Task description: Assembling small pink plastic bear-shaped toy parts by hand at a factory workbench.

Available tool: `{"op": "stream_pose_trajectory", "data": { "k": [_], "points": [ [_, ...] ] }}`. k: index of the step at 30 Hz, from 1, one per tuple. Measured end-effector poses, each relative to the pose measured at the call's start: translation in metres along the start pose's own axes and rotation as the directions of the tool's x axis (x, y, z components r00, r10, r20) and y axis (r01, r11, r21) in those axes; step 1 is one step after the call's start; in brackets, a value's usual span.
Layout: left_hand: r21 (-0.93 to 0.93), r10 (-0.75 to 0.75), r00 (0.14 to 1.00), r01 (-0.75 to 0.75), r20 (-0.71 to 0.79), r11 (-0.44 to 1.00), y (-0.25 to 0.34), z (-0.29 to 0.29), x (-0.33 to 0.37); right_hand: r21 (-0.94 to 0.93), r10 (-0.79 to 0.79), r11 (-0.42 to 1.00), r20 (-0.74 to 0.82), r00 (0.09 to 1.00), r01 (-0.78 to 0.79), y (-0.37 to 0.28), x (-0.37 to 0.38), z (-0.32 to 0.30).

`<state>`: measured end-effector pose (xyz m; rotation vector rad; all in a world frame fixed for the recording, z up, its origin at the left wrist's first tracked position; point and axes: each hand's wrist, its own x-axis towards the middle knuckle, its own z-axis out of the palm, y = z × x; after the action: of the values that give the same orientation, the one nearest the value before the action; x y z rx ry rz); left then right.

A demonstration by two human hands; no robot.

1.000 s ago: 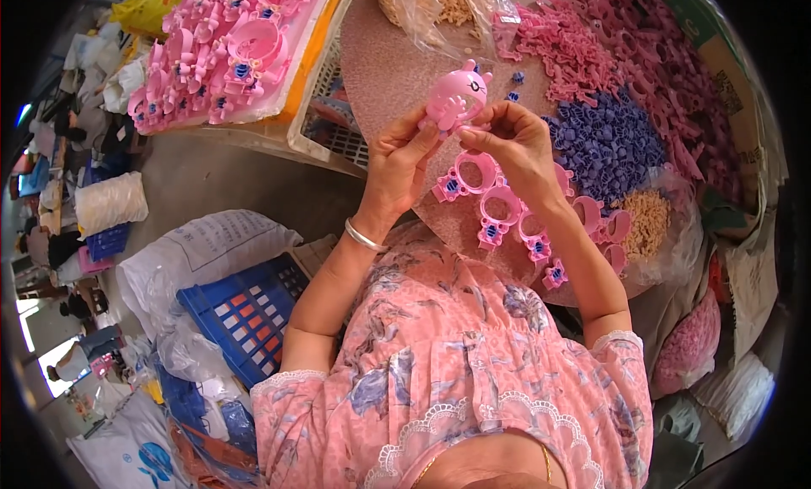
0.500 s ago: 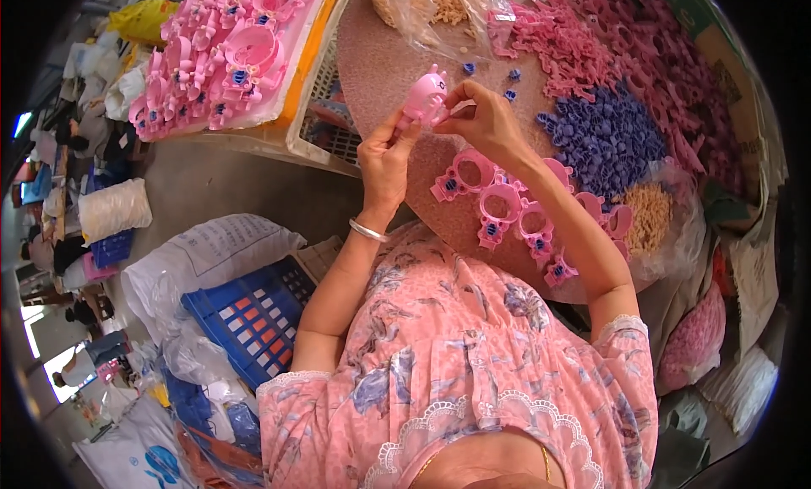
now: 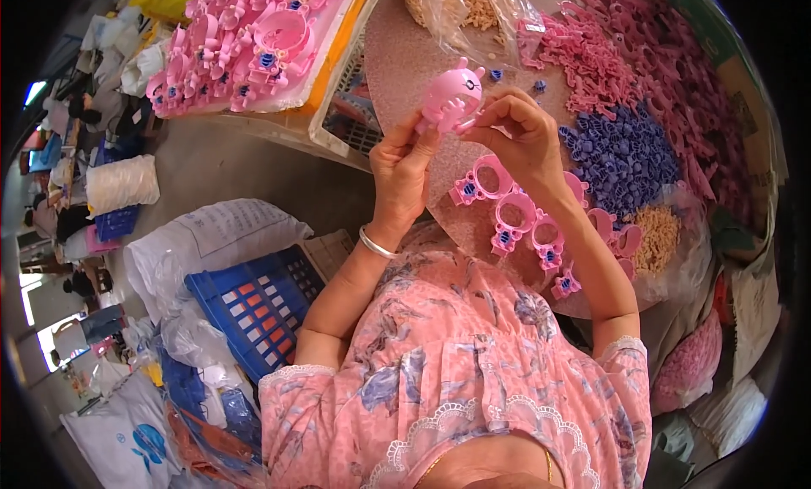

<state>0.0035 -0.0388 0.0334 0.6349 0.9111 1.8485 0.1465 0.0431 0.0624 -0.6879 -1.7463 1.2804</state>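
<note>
A pink plastic toy figure [image 3: 454, 93] with small ears and a dark printed eye is held upright above the table. My left hand [image 3: 404, 172] grips it from below between thumb and fingers. My right hand [image 3: 524, 142] is closed in a pinch at the figure's lower right side; whatever its fingertips hold is too small to make out. Below my right wrist, several pink ring-shaped parts [image 3: 515, 212] with blue inserts lie on the table. A couple of loose blue pieces [image 3: 540, 86] lie just beyond my right hand.
Right of my hands are heaps of small blue parts [image 3: 625, 155], pink strips [image 3: 583, 54] and tan pieces [image 3: 653, 235]. A clear bag [image 3: 469, 20] with tan pieces lies at the far edge. Pink assemblies [image 3: 279, 32] fill a tray at far left; a blue crate [image 3: 245, 311] stands left.
The whole view has shifted a little, moving the table to the right. The pink figure appears larger and slightly turned, and my right fingers have bent more at its side.
</note>
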Motion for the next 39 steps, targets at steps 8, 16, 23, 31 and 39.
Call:
{"op": "stream_pose_trajectory", "data": {
  "k": [8,16,23,31,39],
  "points": [
    [0.095,0.036,0.999,-0.039,0.027,0.995,0.006,-0.006,-0.005,-0.472,-0.285,0.855,-0.082,0.955,0.215,-0.024,-0.008,0.017],
    [-0.086,-0.144,0.983,0.134,-0.115,0.987,0.006,0.001,-0.002,-0.121,0.025,0.992,0.001,1.000,-0.025,-0.008,-0.003,0.013],
    [-0.164,-0.268,0.958,0.249,-0.107,0.955,-0.006,0.012,-0.007,-0.683,-0.573,0.682,-0.278,0.771,0.261,0.002,0.025,0.019],
    [0.238,-0.220,0.960,0.258,-0.172,0.936,0.007,0.024,-0.027,-0.760,-0.800,0.188,0.249,0.546,0.622,-0.015,0.031,0.025],
    [-0.417,-0.374,0.926,0.358,0.046,0.836,0.035,0.030,-0.007,-0.446,-0.852,0.499,-0.095,0.515,0.743,-0.060,0.063,0.015]
  ]
}}
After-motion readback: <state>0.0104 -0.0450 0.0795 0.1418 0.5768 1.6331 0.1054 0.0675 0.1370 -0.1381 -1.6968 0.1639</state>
